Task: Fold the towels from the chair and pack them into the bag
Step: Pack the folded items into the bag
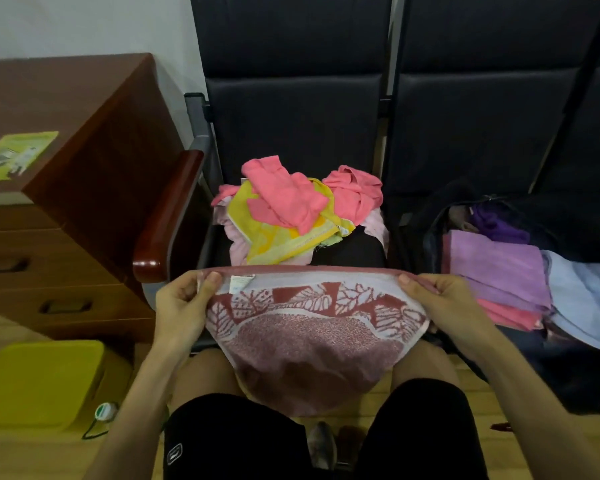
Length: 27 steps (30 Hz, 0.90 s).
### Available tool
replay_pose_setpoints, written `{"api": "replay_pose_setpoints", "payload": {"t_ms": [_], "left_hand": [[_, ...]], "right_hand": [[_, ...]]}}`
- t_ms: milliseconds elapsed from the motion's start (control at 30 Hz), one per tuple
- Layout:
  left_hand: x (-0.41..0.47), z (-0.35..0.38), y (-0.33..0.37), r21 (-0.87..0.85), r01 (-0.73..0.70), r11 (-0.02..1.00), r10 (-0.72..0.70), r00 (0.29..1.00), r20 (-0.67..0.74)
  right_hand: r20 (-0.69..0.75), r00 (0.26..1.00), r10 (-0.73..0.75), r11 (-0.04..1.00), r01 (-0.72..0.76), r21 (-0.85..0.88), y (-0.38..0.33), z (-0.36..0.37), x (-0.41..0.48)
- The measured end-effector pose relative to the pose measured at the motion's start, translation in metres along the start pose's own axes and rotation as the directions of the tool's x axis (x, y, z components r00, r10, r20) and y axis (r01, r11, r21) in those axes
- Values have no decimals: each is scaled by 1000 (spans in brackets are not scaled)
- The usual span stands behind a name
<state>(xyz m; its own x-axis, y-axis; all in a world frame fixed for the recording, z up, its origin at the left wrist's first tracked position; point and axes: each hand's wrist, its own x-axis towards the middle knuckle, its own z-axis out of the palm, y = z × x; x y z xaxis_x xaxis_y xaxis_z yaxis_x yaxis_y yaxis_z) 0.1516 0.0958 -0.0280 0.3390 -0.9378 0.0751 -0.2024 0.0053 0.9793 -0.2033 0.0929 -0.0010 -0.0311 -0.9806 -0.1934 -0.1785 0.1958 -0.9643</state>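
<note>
Towel with a pink leaf pattern hangs stretched at six o'clock. The left hand pinches its top left corner, thumb and fingers curled on the hem; the right hand pinches the top right corner likewise. Unfolded towels lie heaped on the chair at twelve o'clock; the bag with folded towels sits at three.

The black chair carries on its seat a loose heap of towels — pink, yellow and pale pink. On the next seat to the right sits a dark open bag. A wooden cabinet at left bears a green leaflet; a yellow box stands on the floor.
</note>
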Motion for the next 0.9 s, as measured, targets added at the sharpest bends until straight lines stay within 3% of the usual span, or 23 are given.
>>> {"api": "replay_pose_setpoints", "payload": {"t_ms": [100,267,533,900], "left_hand": [[-13,6,-9,-90,80,993,-83,996,-27],[-40,31,-5,-186,140,973,-153,987,-55],[-78,74,10,-102,50,994,-36,990,134],[-89,86,19,-98,21,995,3,971,239]], "right_hand": [[-32,999,21,993,-17,120,11,13,-13],[-31,999,25,988,-20,155,20,42,-28],[104,994,-24,997,16,75,16,82,-37],[130,991,-25,999,19,48,5,97,-43]]}}
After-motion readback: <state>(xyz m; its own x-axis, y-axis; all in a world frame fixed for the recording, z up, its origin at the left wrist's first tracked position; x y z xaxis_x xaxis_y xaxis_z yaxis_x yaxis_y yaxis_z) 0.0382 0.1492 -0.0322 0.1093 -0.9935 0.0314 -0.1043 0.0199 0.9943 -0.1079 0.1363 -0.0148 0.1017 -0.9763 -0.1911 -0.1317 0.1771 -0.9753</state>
